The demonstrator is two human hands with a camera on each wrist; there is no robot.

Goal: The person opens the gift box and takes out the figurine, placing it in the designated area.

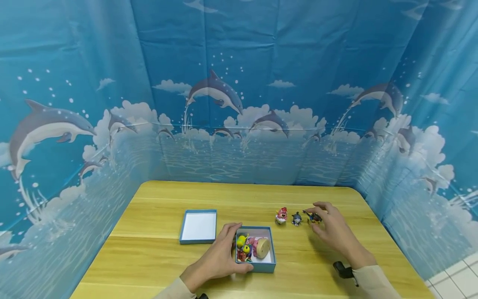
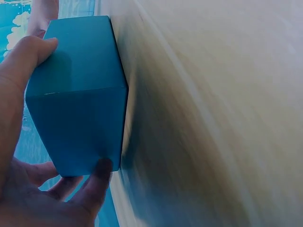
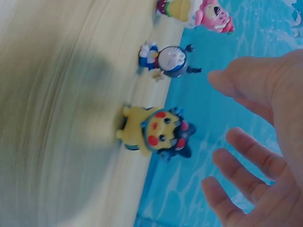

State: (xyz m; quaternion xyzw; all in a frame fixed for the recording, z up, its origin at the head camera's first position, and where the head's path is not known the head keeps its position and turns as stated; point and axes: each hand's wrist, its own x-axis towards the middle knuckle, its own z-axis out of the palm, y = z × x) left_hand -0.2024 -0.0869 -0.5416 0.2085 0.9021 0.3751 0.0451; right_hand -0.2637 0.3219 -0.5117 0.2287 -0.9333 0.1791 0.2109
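My left hand (image 1: 219, 254) holds a small open blue box (image 1: 257, 268), thumb on the near side and fingers round the far left corner. Inside lie several toy figures, among them a pink one with a round tan base (image 1: 263, 248) and a yellow-green one (image 1: 242, 240). My right hand (image 1: 333, 228) hovers over a yellow figurine with a dark, eared hood (image 3: 158, 130), its fingers spread and apart from the toy. That figurine stands on the table, partly hidden by the hand in the head view. Beside it stand a small dark-haired figurine (image 1: 296, 219) and a pink figurine (image 1: 281, 215).
A blue-edged lid with a white inside (image 1: 198, 225) lies left of the box. Both are on a yellow wood-grain table (image 1: 149, 253). A blue curtain with dolphins (image 1: 239, 158) hangs behind and along the sides.
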